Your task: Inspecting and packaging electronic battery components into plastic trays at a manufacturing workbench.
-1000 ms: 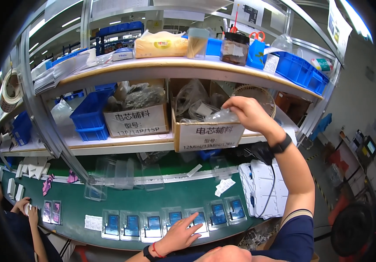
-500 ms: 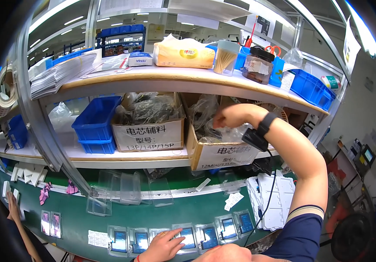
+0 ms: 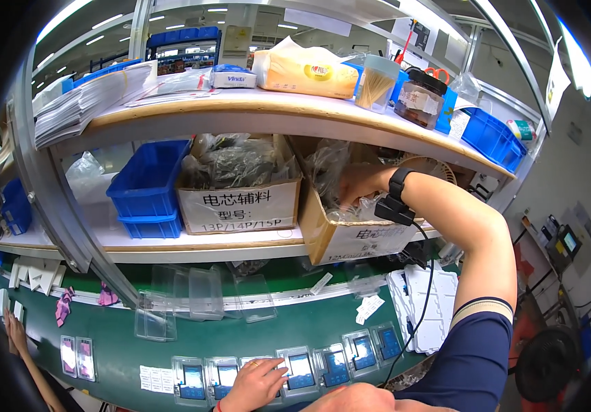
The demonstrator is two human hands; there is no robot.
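Right hand [image 3: 359,184] buried among clear plastic bags [image 3: 330,172] inside cardboard box [image 3: 350,237] at two o'clock; grip hidden. Left hand [image 3: 258,384] flat, fingers spread, on blue-screened tray [image 3: 301,371] at six o'clock on green belt [image 3: 124,343].

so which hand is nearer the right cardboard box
Right. The right hand reaches inside the right cardboard box on the shelf, among its plastic bags. The left hand lies far below, on the trays on the green belt.
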